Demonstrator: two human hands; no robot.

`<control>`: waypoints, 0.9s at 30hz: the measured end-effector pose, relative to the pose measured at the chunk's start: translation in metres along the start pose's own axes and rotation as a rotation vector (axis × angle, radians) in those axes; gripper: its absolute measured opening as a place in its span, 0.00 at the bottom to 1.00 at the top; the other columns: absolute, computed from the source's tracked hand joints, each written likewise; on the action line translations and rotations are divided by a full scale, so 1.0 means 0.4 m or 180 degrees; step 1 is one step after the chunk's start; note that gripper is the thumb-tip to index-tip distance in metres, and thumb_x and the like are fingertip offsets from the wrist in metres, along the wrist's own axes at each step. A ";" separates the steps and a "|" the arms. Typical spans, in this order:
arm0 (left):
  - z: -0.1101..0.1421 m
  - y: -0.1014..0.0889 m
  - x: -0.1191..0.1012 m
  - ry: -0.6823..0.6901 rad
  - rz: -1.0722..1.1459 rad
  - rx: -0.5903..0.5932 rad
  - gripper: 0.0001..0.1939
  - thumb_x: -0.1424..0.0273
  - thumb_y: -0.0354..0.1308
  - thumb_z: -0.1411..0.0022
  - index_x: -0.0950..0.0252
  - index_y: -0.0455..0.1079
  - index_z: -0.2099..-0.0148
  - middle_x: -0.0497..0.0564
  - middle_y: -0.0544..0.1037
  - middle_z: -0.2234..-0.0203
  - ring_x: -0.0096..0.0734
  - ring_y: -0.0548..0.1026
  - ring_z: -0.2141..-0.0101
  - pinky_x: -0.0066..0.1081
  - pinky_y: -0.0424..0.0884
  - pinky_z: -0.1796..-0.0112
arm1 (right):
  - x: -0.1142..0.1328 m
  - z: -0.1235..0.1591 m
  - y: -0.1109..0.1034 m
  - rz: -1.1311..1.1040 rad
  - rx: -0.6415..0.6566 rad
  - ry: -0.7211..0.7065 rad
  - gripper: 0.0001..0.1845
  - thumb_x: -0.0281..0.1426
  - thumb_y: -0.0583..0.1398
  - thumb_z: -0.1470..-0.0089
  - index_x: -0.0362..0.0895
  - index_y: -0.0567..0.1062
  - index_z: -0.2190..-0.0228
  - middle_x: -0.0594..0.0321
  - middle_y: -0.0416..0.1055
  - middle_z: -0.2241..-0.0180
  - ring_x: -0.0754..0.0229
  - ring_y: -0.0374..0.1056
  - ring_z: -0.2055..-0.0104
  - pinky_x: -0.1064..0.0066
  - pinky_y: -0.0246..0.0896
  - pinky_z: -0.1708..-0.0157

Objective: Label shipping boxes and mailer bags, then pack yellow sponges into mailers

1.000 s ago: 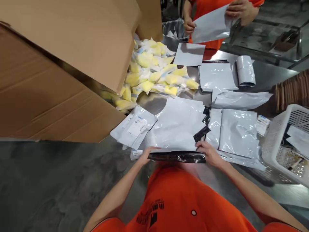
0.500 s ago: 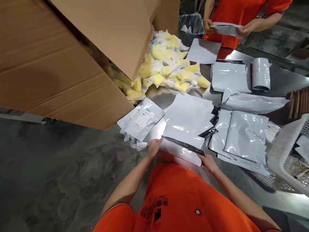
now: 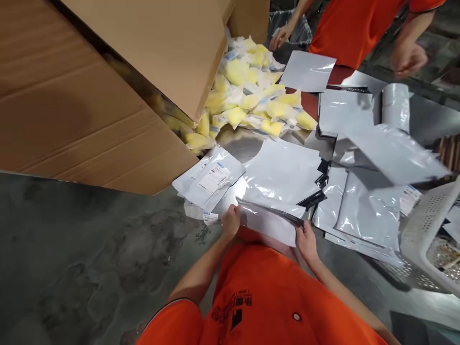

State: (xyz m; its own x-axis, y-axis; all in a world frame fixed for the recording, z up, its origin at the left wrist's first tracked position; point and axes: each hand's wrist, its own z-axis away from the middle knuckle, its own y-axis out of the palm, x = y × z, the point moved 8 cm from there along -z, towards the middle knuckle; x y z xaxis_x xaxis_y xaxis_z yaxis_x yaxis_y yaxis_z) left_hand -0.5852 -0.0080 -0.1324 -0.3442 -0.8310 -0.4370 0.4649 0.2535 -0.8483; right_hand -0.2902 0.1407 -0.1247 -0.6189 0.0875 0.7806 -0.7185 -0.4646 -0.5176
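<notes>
Between my hands, at the near edge of the table, is a white plastic mailer bag (image 3: pixel 269 225) with a dark strip along its top edge. My left hand (image 3: pixel 231 220) is closed on its left end. My right hand (image 3: pixel 306 239) grips the right end near the dark strip. Just beyond lies a fanned pile of white mailer bags (image 3: pixel 282 167) with black edges. Labelled mailer bags (image 3: pixel 212 179) lie to the left of that pile, by the table edge.
A large cardboard box (image 3: pixel 89 115) lies tipped at the left, with yellow items in clear wrappers (image 3: pixel 251 96) spilling from it. More bag stacks (image 3: pixel 370 211) and a white plastic basket (image 3: pixel 427 239) are at the right. A co-worker in orange (image 3: pixel 345 33) stands across the table.
My right hand has shifted its hold slightly higher on the bag's right end. The co-worker has let go of a white bag; one bag at the right is blurred in motion.
</notes>
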 end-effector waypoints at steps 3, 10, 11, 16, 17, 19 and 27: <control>0.001 0.002 0.002 0.0086 -0.0029 -0.0017 0.12 0.66 0.50 0.33 0.64 0.70 0.67 0.54 0.74 0.77 0.42 0.75 0.70 0.34 0.64 0.67 | -0.055 -0.009 0.020 0.0243 0.0187 0.0403 0.16 0.45 0.49 0.47 0.47 0.67 0.68 0.55 0.72 0.66 0.50 0.67 0.62 0.61 0.60 0.60; 0.050 -0.047 -0.055 0.0865 0.0328 -0.0500 0.12 0.64 0.56 0.37 0.66 0.68 0.56 0.62 0.74 0.60 0.45 0.73 0.55 0.40 0.68 0.52 | -0.058 -0.005 0.000 0.0346 0.0222 0.0768 0.24 0.50 0.47 0.47 0.47 0.64 0.82 0.62 0.64 0.80 0.54 0.63 0.73 0.67 0.56 0.72; 0.064 -0.057 -0.069 0.1050 0.0460 -0.0626 0.15 0.60 0.57 0.38 0.66 0.67 0.55 0.61 0.73 0.60 0.45 0.73 0.55 0.40 0.69 0.52 | -0.054 -0.004 -0.003 0.0335 0.0217 0.0786 0.25 0.51 0.47 0.47 0.47 0.62 0.84 0.63 0.62 0.82 0.56 0.61 0.75 0.67 0.54 0.73; 0.119 -0.070 -0.121 0.1585 0.0684 -0.0954 0.17 0.58 0.52 0.33 0.69 0.68 0.55 0.61 0.73 0.63 0.43 0.73 0.59 0.41 0.71 0.56 | -0.045 0.001 -0.005 0.0310 0.0299 0.0832 0.24 0.49 0.51 0.49 0.47 0.56 0.86 0.66 0.56 0.86 0.60 0.57 0.78 0.69 0.51 0.75; 0.131 -0.057 -0.139 0.1813 0.0624 -0.0821 0.16 0.60 0.51 0.32 0.68 0.69 0.56 0.61 0.74 0.63 0.42 0.73 0.59 0.40 0.71 0.55 | -0.044 0.002 -0.004 0.0309 0.0327 0.0832 0.24 0.48 0.51 0.48 0.47 0.56 0.86 0.66 0.57 0.86 0.60 0.58 0.78 0.69 0.51 0.75; 0.160 -0.017 -0.172 0.2320 0.0385 -0.0466 0.15 0.62 0.50 0.32 0.67 0.72 0.54 0.60 0.76 0.59 0.43 0.74 0.55 0.41 0.70 0.50 | -0.045 0.003 -0.001 0.0335 0.0362 0.0841 0.24 0.48 0.51 0.48 0.48 0.57 0.86 0.66 0.58 0.86 0.59 0.59 0.78 0.69 0.52 0.74; 0.154 0.138 -0.157 0.2421 -0.0791 0.0059 0.29 0.59 0.54 0.34 0.59 0.58 0.33 0.61 0.58 0.34 0.61 0.54 0.35 0.68 0.41 0.39 | 0.008 -0.036 -0.070 0.1189 -0.0063 0.0220 0.21 0.50 0.51 0.44 0.46 0.70 0.70 0.59 0.71 0.72 0.53 0.65 0.68 0.64 0.58 0.67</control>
State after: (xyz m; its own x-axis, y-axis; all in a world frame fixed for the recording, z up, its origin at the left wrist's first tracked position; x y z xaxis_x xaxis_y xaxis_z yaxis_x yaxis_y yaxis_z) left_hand -0.4874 0.0276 -0.1334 -0.8983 -0.2950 -0.3257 0.3128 0.0913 -0.9454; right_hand -0.2765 0.1668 -0.1127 -0.8588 -0.0251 0.5116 -0.4448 -0.4587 -0.7692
